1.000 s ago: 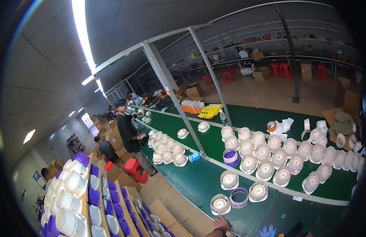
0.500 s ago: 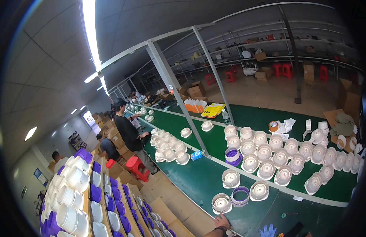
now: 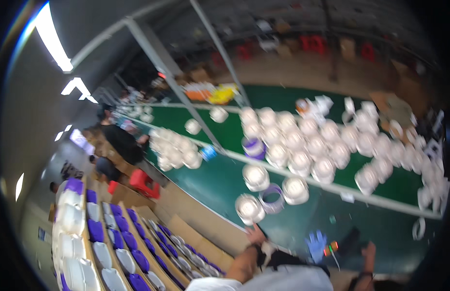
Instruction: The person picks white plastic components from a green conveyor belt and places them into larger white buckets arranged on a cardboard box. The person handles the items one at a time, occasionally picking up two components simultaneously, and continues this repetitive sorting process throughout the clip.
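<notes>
My left hand (image 3: 255,235) rests at the near edge of the green worktable, fingers stretched out, just below a round white housing (image 3: 250,209). A purple-and-white ring (image 3: 272,199) and two more white housings, one (image 3: 256,177) and another (image 3: 295,189), stand close by. My right hand (image 3: 368,250) is over the table at the lower right; motion blur hides how its fingers are held. Between my hands lie a blue glove (image 3: 316,246), a small device with a lit display (image 3: 331,248) and a dark object (image 3: 350,239) I cannot make out.
Many white housings (image 3: 300,162) crowd the table behind a pale rail (image 3: 332,183). A metal post (image 3: 162,68) rises from the table. Stacked white and purple parts (image 3: 130,245) fill cartons at the left. A red stool (image 3: 144,183) and a person in black (image 3: 119,140) are farther off.
My view has swung down and to the right, so the scene sits further left and higher and is blurred. My right hand, forearms and lap have come into view.
</notes>
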Demonstrator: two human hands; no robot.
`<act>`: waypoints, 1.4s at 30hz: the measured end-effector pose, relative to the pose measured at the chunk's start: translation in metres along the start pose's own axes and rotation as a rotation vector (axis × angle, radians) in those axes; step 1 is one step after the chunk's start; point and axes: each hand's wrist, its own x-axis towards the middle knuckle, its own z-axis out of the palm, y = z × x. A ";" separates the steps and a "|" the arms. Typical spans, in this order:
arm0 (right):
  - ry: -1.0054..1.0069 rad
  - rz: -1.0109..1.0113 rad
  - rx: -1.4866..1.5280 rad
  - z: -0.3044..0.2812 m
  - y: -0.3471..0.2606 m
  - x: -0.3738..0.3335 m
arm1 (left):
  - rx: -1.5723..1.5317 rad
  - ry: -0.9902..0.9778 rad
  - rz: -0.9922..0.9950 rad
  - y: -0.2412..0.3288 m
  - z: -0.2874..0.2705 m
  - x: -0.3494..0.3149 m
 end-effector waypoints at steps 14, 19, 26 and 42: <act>0.189 -0.252 0.516 -0.202 -0.294 -0.065 | -0.204 0.389 0.552 0.008 -0.141 -0.013; -0.130 -0.810 0.466 -0.162 -0.468 -0.052 | 0.019 0.190 0.675 0.003 -0.146 0.041; -0.100 -1.020 0.123 -0.074 -0.588 -0.012 | 0.018 0.109 0.705 0.006 -0.134 0.040; -0.171 -0.978 -0.227 -0.026 -0.607 -0.016 | 0.064 0.258 0.865 -0.018 -0.088 0.046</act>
